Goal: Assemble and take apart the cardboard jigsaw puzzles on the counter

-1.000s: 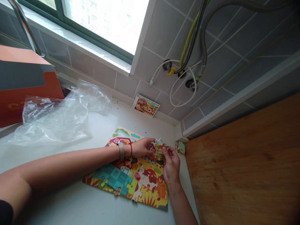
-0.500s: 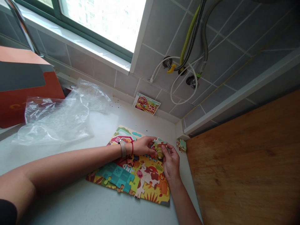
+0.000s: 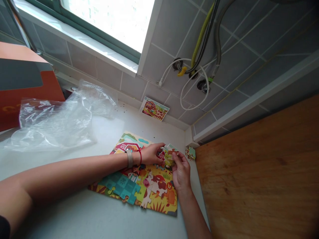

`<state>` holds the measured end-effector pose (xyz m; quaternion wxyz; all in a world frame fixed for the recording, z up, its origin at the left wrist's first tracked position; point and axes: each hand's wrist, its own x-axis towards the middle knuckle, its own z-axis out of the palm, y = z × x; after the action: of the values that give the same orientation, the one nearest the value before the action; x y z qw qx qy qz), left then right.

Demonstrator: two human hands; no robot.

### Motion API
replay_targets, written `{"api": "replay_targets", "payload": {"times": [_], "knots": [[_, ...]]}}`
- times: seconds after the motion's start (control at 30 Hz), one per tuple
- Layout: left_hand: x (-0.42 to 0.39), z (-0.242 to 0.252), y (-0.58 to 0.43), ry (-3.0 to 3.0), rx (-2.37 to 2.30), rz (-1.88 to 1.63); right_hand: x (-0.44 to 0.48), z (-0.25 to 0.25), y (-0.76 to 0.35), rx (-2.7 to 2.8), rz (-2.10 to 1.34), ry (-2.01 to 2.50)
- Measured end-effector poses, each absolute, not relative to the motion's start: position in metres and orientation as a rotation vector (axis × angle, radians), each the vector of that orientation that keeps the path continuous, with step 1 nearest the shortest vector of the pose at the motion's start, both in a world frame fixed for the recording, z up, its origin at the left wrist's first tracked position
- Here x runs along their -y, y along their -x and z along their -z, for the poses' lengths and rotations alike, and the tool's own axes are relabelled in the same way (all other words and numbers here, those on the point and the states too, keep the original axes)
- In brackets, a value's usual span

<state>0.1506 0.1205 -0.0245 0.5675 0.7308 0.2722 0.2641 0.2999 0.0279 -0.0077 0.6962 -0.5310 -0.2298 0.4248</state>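
Observation:
A colourful farm jigsaw puzzle (image 3: 159, 186) lies on the white counter, with a cow, a lion and teal checked pieces in its picture. Over its upper right part, my left hand (image 3: 152, 154) has its fingers closed at a puzzle piece showing red barn. Beside it, my right hand (image 3: 181, 171) pinches puzzle pieces (image 3: 169, 159) in green and brown between thumb and fingers. The two hands are close together, and the held pieces meet or overlap; I cannot tell which. My left forearm hides part of the puzzle's left side.
A small stack of puzzle pieces (image 3: 191, 153) sits by the wooden board (image 3: 259, 166) on the right. A picture card (image 3: 154, 109) leans on the tiled wall. At left are a clear plastic bag (image 3: 57, 122) and an orange box (image 3: 27, 86). Hoses (image 3: 203, 36) and a white cable hang above.
The view has shifted slightly. More of the red barn piece shows between my hands, my left fingers having moved a little; both hands stay at the same part of the puzzle.

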Motion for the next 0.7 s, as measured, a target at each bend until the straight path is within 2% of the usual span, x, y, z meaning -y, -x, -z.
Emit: {"api": "replay_targets", "payload": {"times": [0.53, 0.7], "knots": [[-0.124, 0.037, -0.149, -1.602, -0.489, -0.723, -0.026, -0.002, -0.314, 0.529, -0.974, 1.224], [-0.124, 0.036, -0.147, -1.663, -0.553, -0.696, -0.024, -0.001, -0.315, 0.593, -0.862, 1.220]]}}
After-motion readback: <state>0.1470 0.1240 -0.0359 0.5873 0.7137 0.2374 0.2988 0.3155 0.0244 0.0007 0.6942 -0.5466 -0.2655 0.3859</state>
